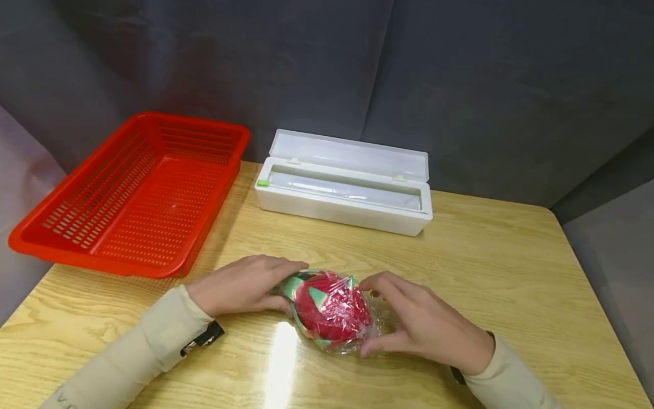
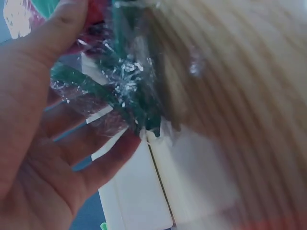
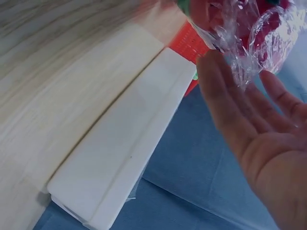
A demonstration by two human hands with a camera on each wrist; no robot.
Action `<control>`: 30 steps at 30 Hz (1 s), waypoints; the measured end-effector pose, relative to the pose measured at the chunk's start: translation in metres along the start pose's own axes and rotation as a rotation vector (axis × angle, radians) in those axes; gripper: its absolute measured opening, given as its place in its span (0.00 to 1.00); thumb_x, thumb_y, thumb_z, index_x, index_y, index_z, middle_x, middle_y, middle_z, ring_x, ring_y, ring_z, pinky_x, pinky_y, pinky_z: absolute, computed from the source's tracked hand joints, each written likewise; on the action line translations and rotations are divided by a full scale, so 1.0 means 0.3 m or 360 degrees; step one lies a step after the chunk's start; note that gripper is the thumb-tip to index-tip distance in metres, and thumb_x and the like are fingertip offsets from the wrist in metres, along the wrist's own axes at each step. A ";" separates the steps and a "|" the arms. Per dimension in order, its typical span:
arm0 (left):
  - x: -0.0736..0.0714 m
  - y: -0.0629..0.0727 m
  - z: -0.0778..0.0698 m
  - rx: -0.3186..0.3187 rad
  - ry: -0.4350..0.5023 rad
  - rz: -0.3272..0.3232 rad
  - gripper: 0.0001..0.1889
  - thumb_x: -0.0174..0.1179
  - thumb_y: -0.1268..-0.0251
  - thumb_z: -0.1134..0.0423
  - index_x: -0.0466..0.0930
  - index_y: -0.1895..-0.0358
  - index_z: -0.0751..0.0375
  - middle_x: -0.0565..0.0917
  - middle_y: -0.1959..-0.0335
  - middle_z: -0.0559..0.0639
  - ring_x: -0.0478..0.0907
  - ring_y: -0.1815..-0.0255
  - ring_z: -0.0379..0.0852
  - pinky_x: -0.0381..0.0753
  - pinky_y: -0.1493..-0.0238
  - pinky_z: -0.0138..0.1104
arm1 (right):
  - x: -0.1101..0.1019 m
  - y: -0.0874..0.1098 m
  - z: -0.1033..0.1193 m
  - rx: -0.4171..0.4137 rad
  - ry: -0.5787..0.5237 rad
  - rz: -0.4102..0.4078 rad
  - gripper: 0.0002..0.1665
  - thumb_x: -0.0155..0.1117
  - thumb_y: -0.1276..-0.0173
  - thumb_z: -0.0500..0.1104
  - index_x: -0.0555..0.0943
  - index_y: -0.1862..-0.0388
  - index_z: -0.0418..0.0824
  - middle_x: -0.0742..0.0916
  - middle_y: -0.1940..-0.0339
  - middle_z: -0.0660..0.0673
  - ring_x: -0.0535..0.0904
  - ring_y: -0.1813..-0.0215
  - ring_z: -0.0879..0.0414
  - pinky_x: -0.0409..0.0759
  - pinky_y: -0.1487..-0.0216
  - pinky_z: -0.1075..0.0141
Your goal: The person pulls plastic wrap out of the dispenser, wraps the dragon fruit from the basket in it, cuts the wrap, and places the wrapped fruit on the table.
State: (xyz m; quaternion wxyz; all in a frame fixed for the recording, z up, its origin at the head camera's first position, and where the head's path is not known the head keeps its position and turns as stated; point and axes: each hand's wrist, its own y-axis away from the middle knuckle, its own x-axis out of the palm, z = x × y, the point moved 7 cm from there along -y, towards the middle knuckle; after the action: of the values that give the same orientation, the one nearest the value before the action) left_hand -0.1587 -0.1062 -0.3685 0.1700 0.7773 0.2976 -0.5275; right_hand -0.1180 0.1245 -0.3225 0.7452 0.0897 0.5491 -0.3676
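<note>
A red dragon fruit (image 1: 327,312) with green scales sits between both hands, wrapped in shiny clear plastic film (image 3: 241,52). My left hand (image 1: 245,287) holds its leafy end, thumb on the near side and fingers round the far side. In the left wrist view, crinkled film covers the green tips (image 2: 144,103) beside the little finger. At the fruit's other end, my right hand (image 1: 426,324) is spread with fingers and thumb apart, its fingertips close to the gathered film. Whether those fingertips touch the film is hard to tell.
Behind the hands stands a white cling film box (image 1: 342,213), lid raised, a roll inside and a green slider (image 1: 263,183) at its left end. A red plastic basket (image 1: 186,267) with slotted walls is at the left. A dark cloth (image 1: 460,102) hangs behind the wooden table (image 1: 511,272).
</note>
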 end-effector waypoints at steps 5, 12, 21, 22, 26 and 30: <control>-0.004 -0.017 -0.003 -0.0007 0.0024 -0.0008 0.40 0.62 0.35 0.35 0.72 0.29 0.58 0.88 0.43 0.49 0.87 0.48 0.40 0.88 0.45 0.37 | 0.006 0.002 -0.017 0.0001 -0.0162 0.0007 0.35 0.77 0.41 0.62 0.75 0.42 0.46 0.86 0.47 0.54 0.86 0.53 0.65 0.87 0.56 0.75; -0.001 -0.034 0.004 -0.0018 0.0056 0.0002 0.34 0.59 0.33 0.34 0.76 0.35 0.54 0.89 0.51 0.42 0.85 0.55 0.33 0.87 0.52 0.32 | 0.011 0.010 -0.064 0.0164 -0.0371 0.0091 0.34 0.79 0.42 0.59 0.75 0.41 0.51 0.85 0.45 0.56 0.86 0.50 0.66 0.88 0.55 0.73; -0.002 -0.064 0.017 -0.0036 0.0091 0.0039 0.21 0.58 0.32 0.34 0.76 0.52 0.46 0.82 0.67 0.33 0.77 0.68 0.30 0.82 0.60 0.28 | 0.014 0.013 -0.122 0.0311 -0.0438 0.0257 0.36 0.80 0.40 0.51 0.75 0.35 0.50 0.87 0.44 0.49 0.88 0.47 0.58 0.89 0.51 0.70; -0.002 -0.067 0.019 -0.0046 0.0083 0.0038 0.21 0.58 0.33 0.34 0.76 0.53 0.46 0.82 0.68 0.33 0.78 0.68 0.30 0.82 0.60 0.29 | 0.013 0.013 -0.129 0.0310 -0.0432 0.0260 0.35 0.79 0.39 0.51 0.75 0.36 0.50 0.87 0.43 0.49 0.89 0.47 0.57 0.89 0.51 0.68; -0.004 -0.075 0.027 -0.0081 0.0044 0.0013 0.22 0.60 0.33 0.36 0.77 0.50 0.48 0.84 0.66 0.36 0.81 0.65 0.32 0.85 0.57 0.32 | 0.009 0.011 -0.151 0.0301 -0.0433 0.0242 0.31 0.75 0.35 0.50 0.76 0.36 0.50 0.87 0.40 0.48 0.89 0.46 0.55 0.90 0.48 0.64; -0.006 -0.085 0.033 -0.0100 -0.0001 -0.0022 0.24 0.61 0.32 0.38 0.76 0.46 0.52 0.84 0.66 0.39 0.81 0.65 0.34 0.86 0.56 0.34 | 0.006 0.011 -0.177 0.0363 -0.0481 0.0214 0.27 0.73 0.32 0.46 0.77 0.36 0.49 0.86 0.37 0.46 0.89 0.43 0.51 0.89 0.47 0.63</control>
State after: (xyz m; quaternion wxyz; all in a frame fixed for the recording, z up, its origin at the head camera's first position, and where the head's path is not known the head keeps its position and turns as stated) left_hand -0.1827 -0.0929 -0.3692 0.1906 0.7693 0.3193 -0.5195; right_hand -0.1556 0.1545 -0.3452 0.8271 0.1538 0.3786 -0.3859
